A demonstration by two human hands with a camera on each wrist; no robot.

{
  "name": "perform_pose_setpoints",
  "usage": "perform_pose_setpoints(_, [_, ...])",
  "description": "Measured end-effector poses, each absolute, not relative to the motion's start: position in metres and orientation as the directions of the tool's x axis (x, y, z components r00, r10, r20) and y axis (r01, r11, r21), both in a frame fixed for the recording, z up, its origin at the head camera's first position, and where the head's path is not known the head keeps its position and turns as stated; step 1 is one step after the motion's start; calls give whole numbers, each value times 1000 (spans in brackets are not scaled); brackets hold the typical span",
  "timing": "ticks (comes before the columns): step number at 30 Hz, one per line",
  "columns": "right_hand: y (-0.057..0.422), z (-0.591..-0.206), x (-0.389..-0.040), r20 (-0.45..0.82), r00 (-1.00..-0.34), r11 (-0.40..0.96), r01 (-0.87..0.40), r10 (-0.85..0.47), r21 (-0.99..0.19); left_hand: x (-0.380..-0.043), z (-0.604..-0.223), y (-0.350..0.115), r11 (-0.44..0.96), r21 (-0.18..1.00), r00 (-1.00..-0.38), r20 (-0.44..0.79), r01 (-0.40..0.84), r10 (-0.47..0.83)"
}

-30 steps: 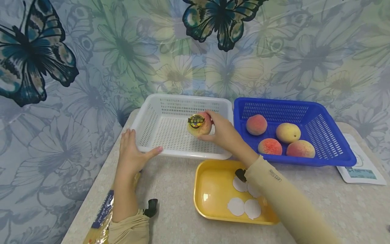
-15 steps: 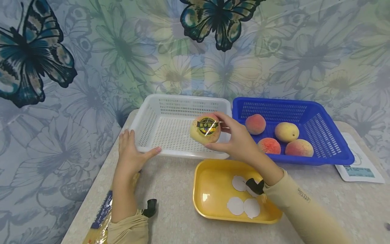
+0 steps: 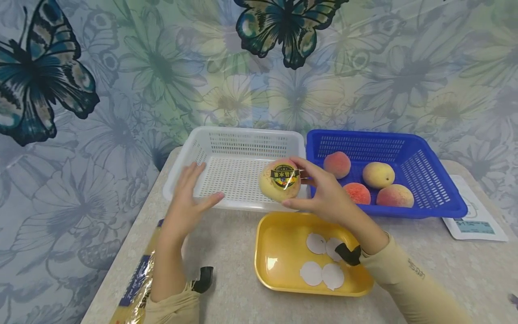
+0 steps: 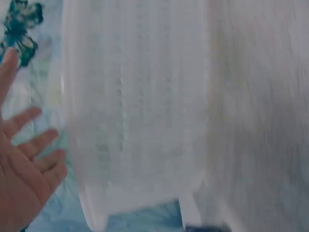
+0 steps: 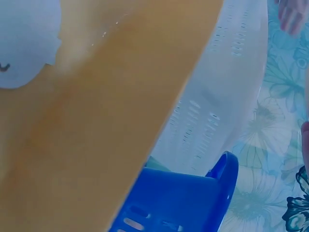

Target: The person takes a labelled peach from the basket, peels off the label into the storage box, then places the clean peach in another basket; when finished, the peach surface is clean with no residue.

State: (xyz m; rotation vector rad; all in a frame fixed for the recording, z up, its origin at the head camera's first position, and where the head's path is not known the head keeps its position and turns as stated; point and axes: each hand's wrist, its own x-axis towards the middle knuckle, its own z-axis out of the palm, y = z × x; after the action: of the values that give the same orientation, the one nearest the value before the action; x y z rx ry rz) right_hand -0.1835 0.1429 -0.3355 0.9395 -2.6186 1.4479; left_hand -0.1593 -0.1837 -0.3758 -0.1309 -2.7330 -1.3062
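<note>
In the head view my right hand [image 3: 325, 193] holds a yellow-pink peach [image 3: 268, 185] between thumb and fingers, over the front right part of a white plastic basket [image 3: 226, 173]. A black and gold round label [image 3: 284, 175] faces up on the peach's side. Above the basket's front left corner is my left hand [image 3: 187, 207], fingers spread and holding nothing. The left wrist view also has this left hand [image 4: 26, 169] with its fingers apart, beside the blurred basket [image 4: 140, 106]. The right wrist view leaves the held peach out of sight.
Several peaches [image 3: 378, 175] lie in a blue basket [image 3: 439, 180] at the right. In front stands a yellow tray [image 3: 279, 256] holding several white round paper pieces [image 3: 311, 273]. A white device [image 3: 477, 227] sits far right; a shiny gold package [image 3: 135, 288] lies left. Patterned cloth hangs behind.
My right hand has drawn the peach rightward and towards me from the white basket's middle, turning its label. My left hand has come off the basket's left rim and moved right.
</note>
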Motion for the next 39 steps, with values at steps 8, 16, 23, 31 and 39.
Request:
perform_pose_setpoints(8, [146, -339, -180, 243, -802, 365, -488, -546, -793, -153, -366, -124, 212, 914, -891, 249, 346, 380])
perform_pose_setpoints(16, [145, -336, -173, 235, -790, 346, -487, -567, -802, -149, -365, -106, 43, 948, -854, 263, 315, 449])
perform_pose_setpoints(23, [147, -336, -168, 243, -774, 331, -502, -585, -799, -149, -367, -101, -17, 969, -859, 227, 246, 458])
perform_pose_setpoints(31, [150, -332, -163, 335, -779, 375, -570, -530, -731, -146, -364, -97, 38, 978, -897, 171, 204, 406])
perform_pose_setpoints(39, [149, -330, -163, 531, -662, 386, -745, -529, -544, -144, -361, -96, 85, 974, -909, 164, 211, 384])
